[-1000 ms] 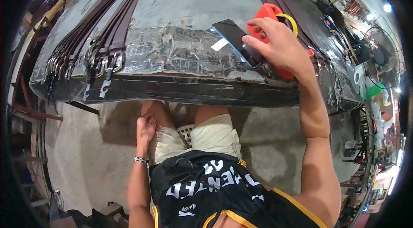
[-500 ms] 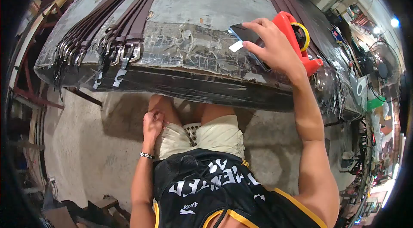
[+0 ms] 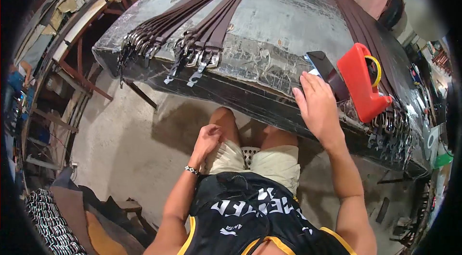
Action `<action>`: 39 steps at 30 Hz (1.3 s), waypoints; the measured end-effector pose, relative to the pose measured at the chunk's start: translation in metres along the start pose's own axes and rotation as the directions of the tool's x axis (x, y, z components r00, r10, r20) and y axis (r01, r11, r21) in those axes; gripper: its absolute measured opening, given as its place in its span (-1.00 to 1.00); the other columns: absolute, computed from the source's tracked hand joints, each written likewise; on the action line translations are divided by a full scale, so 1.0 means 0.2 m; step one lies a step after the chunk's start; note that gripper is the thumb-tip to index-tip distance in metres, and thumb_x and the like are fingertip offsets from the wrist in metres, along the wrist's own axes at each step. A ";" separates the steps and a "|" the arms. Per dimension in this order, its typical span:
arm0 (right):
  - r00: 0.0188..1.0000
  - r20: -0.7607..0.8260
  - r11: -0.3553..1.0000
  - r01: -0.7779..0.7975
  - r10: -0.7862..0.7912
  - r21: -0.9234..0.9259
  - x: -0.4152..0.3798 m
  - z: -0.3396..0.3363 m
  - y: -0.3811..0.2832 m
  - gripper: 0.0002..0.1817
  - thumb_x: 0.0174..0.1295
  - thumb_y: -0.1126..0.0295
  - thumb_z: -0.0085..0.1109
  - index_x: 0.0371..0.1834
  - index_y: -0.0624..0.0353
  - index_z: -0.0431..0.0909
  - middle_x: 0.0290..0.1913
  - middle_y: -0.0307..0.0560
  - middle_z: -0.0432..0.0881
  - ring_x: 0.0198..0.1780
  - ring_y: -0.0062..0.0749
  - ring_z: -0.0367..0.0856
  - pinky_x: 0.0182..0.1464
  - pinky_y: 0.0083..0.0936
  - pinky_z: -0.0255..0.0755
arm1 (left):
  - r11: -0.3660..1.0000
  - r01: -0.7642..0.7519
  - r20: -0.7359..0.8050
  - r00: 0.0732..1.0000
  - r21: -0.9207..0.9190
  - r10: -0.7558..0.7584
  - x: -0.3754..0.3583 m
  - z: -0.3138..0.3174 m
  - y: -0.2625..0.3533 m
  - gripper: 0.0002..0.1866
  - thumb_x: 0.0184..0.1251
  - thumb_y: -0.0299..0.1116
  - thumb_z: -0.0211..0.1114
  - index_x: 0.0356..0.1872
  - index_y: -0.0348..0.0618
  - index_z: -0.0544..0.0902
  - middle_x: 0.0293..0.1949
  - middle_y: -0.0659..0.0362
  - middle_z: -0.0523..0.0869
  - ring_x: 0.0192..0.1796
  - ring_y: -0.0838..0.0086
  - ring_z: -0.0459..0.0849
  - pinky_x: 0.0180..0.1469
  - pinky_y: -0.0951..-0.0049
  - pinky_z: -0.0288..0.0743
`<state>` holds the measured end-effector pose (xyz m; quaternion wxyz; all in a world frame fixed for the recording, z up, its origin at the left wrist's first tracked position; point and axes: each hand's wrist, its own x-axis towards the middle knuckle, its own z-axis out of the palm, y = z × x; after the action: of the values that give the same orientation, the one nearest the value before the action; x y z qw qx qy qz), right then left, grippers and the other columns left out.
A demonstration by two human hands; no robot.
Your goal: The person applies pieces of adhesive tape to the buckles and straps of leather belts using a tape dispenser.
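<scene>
My right hand (image 3: 318, 108) lies over the front edge of the table with its fingers stretched out. Its fingertips are beside a white slip (image 3: 314, 72), partly covered, at the near side of a dark, flat phone-like thing (image 3: 323, 65). Just right of the hand stands a red tape dispenser (image 3: 357, 81) with a yellow roll (image 3: 375, 71). My left hand (image 3: 208, 138) rests by my thigh at the hem of the shorts, fingers curled, with nothing visible in them.
Brown belts with metal buckles (image 3: 202, 55) hang over the table (image 3: 284, 14) edge at left. More brown belts (image 3: 358, 24) lie at right, their buckles (image 3: 392, 127) over the edge. Dark sheets (image 3: 103, 216) and stacked buckles (image 3: 53, 221) are at lower left.
My right hand has come down from above the phone-like thing to the table's edge, its fingers straighter. The view has turned left, so the table sits further right.
</scene>
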<state>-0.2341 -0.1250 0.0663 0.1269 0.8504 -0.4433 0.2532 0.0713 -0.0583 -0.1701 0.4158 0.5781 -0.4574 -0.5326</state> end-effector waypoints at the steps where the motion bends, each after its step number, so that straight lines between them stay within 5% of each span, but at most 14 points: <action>1: 1.000 -0.013 1.000 -0.016 0.016 0.009 -0.02 0.02 0.00 -0.59 0.40 0.29 0.22 0.10 0.47 0.59 0.16 0.24 0.64 0.25 0.06 0.57 0.34 -0.14 0.39 | 1.000 0.012 0.041 0.999 -0.006 -0.012 -0.01 -0.03 0.03 -0.76 0.51 -0.41 0.20 -0.09 -0.44 0.69 -0.34 0.10 0.80 -0.36 0.53 0.72 -0.29 0.49 0.58; 7: 0.995 -0.053 0.966 -0.069 0.084 0.248 -0.06 -0.01 -0.03 -0.66 0.35 0.39 0.24 0.10 0.39 0.62 0.17 0.18 0.64 0.25 0.05 0.57 0.32 -0.14 0.43 | 0.976 -0.079 0.307 0.952 0.202 0.013 -0.28 -0.31 0.71 -0.76 0.52 -0.33 0.27 -0.22 -0.34 0.74 -0.27 0.15 0.82 -0.33 0.57 0.76 -0.30 0.55 0.57; 10: 0.986 -0.127 0.952 -0.068 0.110 0.297 -0.06 -0.01 -0.06 -0.68 0.32 0.42 0.26 0.07 0.36 0.63 0.14 0.13 0.65 0.22 0.04 0.57 0.27 -0.13 0.45 | 0.940 -0.325 0.052 0.945 0.102 0.322 -0.37 -0.42 1.06 -0.68 0.56 -0.23 0.24 -0.41 -0.20 0.70 -0.47 0.19 0.78 -0.52 0.63 0.69 -0.55 0.65 0.34; 13: 0.957 -0.250 0.982 -0.114 0.149 0.152 -0.05 0.01 -0.07 -0.68 0.30 0.38 0.28 0.03 0.36 0.64 0.11 0.09 0.64 0.17 0.01 0.58 0.22 -0.13 0.43 | 0.800 -0.528 -0.242 0.768 0.285 0.593 -0.20 -0.46 1.29 -0.70 0.57 -0.24 0.19 -0.36 -0.19 0.69 -0.36 0.18 0.78 -0.42 0.64 0.70 -0.54 0.65 0.36; 15: 0.965 -0.201 0.984 -0.152 0.168 0.097 -0.06 0.02 -0.08 -0.67 0.30 0.34 0.29 0.00 0.37 0.64 0.10 0.10 0.65 0.16 0.01 0.58 0.23 -0.14 0.41 | 0.681 -0.495 -0.273 0.662 0.540 0.698 0.04 -0.54 1.34 -0.64 0.56 -0.19 0.24 -0.19 -0.37 0.74 -0.33 0.17 0.78 -0.30 0.60 0.70 -0.27 0.57 0.52; 18: 0.969 -0.207 0.989 -0.122 0.136 0.080 -0.08 0.03 -0.11 -0.64 0.29 0.28 0.32 -0.03 0.38 0.64 0.09 0.12 0.66 0.17 -0.01 0.58 0.26 -0.15 0.39 | 0.634 -0.219 -0.242 0.794 0.741 0.557 0.34 -0.63 1.39 -0.46 0.50 -0.01 0.28 0.09 -0.40 0.72 -0.27 -0.04 0.80 -0.20 0.45 0.70 -0.05 0.37 0.57; 20: 0.967 -0.219 0.987 -0.105 0.131 0.124 -0.11 0.04 -0.13 -0.63 0.25 0.31 0.35 0.00 0.38 0.63 0.08 0.11 0.65 0.18 -0.01 0.58 0.27 -0.15 0.38 | 0.530 -0.152 -0.158 0.855 0.834 0.494 0.52 -0.69 1.37 -0.37 0.38 0.13 0.32 -0.18 -0.45 0.75 -0.38 -0.19 0.77 -0.25 0.23 0.80 -0.09 0.24 0.61; 22: 0.963 -0.226 0.979 -0.108 0.146 0.171 -0.13 0.03 -0.13 -0.61 0.22 0.35 0.37 0.05 0.34 0.62 0.09 0.08 0.64 0.20 -0.02 0.56 0.28 -0.15 0.37 | 0.518 -0.097 -0.138 0.908 0.850 0.396 0.51 -0.63 1.45 -0.35 0.30 0.15 0.38 -0.38 -0.46 0.75 -0.63 -0.01 0.62 -0.52 0.32 0.64 -0.33 0.24 0.53; 25: 0.955 -0.260 0.975 -0.093 0.144 0.200 -0.13 0.04 -0.12 -0.64 0.19 0.41 0.38 0.05 0.28 0.62 0.03 0.01 0.61 0.16 -0.07 0.55 0.25 -0.17 0.37 | 0.583 -0.049 -0.146 0.948 0.811 0.284 0.54 -0.64 1.50 -0.44 0.32 0.09 0.45 -0.43 -0.37 0.73 -0.61 0.30 0.52 -0.55 0.59 0.40 -0.48 0.38 0.29; 29: 0.945 -0.286 0.959 -0.077 0.157 0.272 -0.12 0.07 -0.12 -0.69 0.15 0.46 0.39 -0.02 0.21 0.67 -0.08 -0.07 0.59 0.06 -0.17 0.55 0.18 -0.20 0.37 | 0.658 0.018 -0.148 0.978 0.753 0.143 0.53 -0.63 1.58 -0.47 0.16 -0.05 0.58 -0.14 -0.40 0.72 -0.29 0.15 0.68 -0.20 0.46 0.63 -0.13 0.39 0.50; 32: 0.933 -0.322 0.949 -0.056 0.161 0.311 -0.11 0.07 -0.10 -0.80 0.18 0.50 0.37 -0.12 0.24 0.70 -0.14 -0.06 0.63 -0.03 -0.14 0.61 0.09 -0.24 0.44 | 0.687 -0.101 -0.130 0.952 0.720 0.277 0.59 -0.66 1.60 -0.39 0.09 -0.21 0.63 0.07 -0.44 0.63 -0.10 0.04 0.72 -0.03 0.38 0.67 0.01 0.39 0.53; 34: 0.881 -0.340 0.823 -0.091 0.329 0.560 -0.11 0.06 -0.07 -0.86 0.22 0.52 0.36 -0.17 0.26 0.71 -0.19 -0.06 0.67 -0.12 -0.19 0.65 -0.03 -0.34 0.48 | 0.724 -0.376 -0.120 0.839 0.578 0.531 0.57 -0.62 1.63 -0.40 0.06 -0.48 0.59 0.14 -0.47 0.56 -0.21 0.09 0.76 -0.24 0.46 0.68 -0.13 0.45 0.55; 38: 0.757 -0.300 0.604 -0.153 0.580 0.782 -0.09 -0.07 -0.02 -0.92 0.34 0.51 0.30 -0.20 0.29 0.71 -0.24 -0.09 0.72 -0.24 -0.46 0.66 -0.17 -0.56 0.47 | 0.845 -0.439 0.013 0.889 0.307 0.457 0.48 -0.53 1.75 -0.39 0.33 -0.49 0.44 0.39 -0.28 0.47 -0.11 0.12 0.76 -0.06 0.52 0.69 -0.01 0.51 0.52; 39: 0.786 -0.338 0.670 -0.127 0.518 0.731 -0.08 -0.10 -0.02 -0.92 0.34 0.51 0.29 -0.19 0.29 0.71 -0.24 -0.08 0.71 -0.24 -0.42 0.67 -0.18 -0.54 0.48 | 0.865 -0.445 0.043 0.893 0.232 0.447 0.44 -0.48 1.75 -0.37 0.36 -0.49 0.42 0.44 -0.30 0.43 -0.12 0.15 0.75 -0.11 0.54 0.68 -0.01 0.52 0.50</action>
<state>-0.2456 -0.1030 0.0733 -0.1240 0.6382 -0.4182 0.6344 0.1373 -0.2271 0.1560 0.4589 0.5051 -0.6358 -0.3607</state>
